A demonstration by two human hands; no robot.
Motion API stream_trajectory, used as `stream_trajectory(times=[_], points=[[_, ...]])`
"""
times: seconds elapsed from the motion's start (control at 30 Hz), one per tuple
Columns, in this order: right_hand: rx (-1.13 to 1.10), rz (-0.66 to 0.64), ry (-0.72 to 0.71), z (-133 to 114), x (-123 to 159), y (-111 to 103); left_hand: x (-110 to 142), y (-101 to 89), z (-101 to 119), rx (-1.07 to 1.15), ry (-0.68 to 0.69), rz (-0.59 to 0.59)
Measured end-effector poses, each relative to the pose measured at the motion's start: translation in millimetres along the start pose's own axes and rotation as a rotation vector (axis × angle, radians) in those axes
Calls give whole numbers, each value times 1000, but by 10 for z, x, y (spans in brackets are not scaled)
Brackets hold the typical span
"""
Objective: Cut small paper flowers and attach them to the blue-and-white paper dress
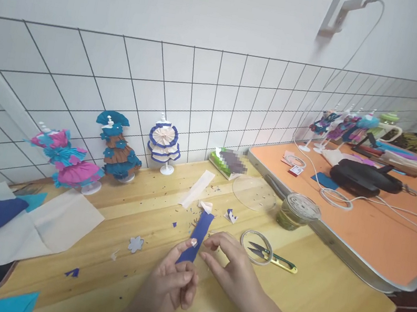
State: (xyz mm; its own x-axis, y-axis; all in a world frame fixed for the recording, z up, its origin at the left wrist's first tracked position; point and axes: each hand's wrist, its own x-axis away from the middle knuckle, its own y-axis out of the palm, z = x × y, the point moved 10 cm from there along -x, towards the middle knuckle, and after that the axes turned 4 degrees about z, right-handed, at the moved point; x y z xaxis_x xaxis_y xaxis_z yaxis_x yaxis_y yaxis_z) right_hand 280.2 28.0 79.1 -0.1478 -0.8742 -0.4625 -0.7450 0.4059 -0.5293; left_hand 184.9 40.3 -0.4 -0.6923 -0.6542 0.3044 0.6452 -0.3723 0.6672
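My left hand (173, 283) is palm up, its index finger stretched out and the other fingers loosely curled. A small shiny whitish piece (193, 242) rests on that fingertip; its kind is unclear. Behind the finger runs a dark blue crepe paper strip (202, 225), its lower end hidden by the hand. My right hand (231, 269) is just right of the strip, with bent fingers and a gap between thumb and index finger, nothing visible in them. Right of it lies a tape roll (244, 239), with thread snips (279, 260) partly inside its ring.
Several paper-dressed doll stands (164, 143) line the tiled wall. A grey flower shape (135, 244), a pale paper strip (197, 189) and scraps lie on the wooden table. Crepe sheets (62, 217) cover the left. A lidded jar (297, 212) stands beside the orange table (380, 227).
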Motion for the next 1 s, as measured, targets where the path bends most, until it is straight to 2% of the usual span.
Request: stream_trajectory(times=[0.13, 0.33, 0.5, 0.63, 0.83, 0.9, 1.0], points=[[-54, -43, 77, 43, -45, 149, 20, -15, 28, 3, -5, -14], [-166, -46, 133, 15, -70, 199, -26, -93, 94, -203, 91, -11], [-51, -41, 3, -98, -76, 184, -17, -158, 160, -471, 168, 75], [69, -31, -108, -158, -72, 196, 22, -183, 249, -602, 223, 140], [124, -58, -90, -111, -94, 193, 42, -188, 298, -635, 219, 150], [112, -99, -153, -156, -81, 220, 38, -195, 302, -618, 226, 142], [160, -116, -324, -285, -25, 246, 14, -219, 242, -487, 173, 100]])
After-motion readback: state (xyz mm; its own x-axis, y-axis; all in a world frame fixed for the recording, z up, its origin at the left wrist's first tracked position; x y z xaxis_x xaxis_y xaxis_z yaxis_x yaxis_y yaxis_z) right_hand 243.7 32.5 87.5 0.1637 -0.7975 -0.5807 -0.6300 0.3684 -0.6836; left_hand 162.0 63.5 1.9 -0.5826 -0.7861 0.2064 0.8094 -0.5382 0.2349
